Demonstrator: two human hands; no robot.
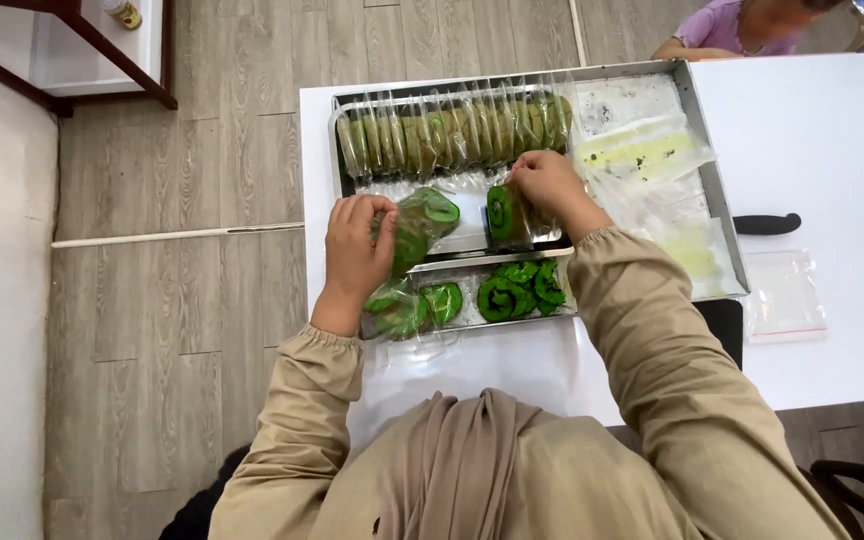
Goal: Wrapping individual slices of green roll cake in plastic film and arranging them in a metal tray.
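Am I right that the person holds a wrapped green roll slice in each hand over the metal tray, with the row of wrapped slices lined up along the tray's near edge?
Not quite. In the head view, the left hand and right hand each hold a wrapped green roll slice over the metal tray, but the row of wrapped slices stands along the tray's far edge, away from the person.

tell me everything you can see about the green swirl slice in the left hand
The wrapped slice is a round green roll slice with a darker swirl on its cut face, sealed in a clear glossy plastic sleeve. It is tilted, the swirl face turned up and to the right. The left hand grips its left side with curled fingers, holding it over the near edge of the metal tray, just above more bagged slices.
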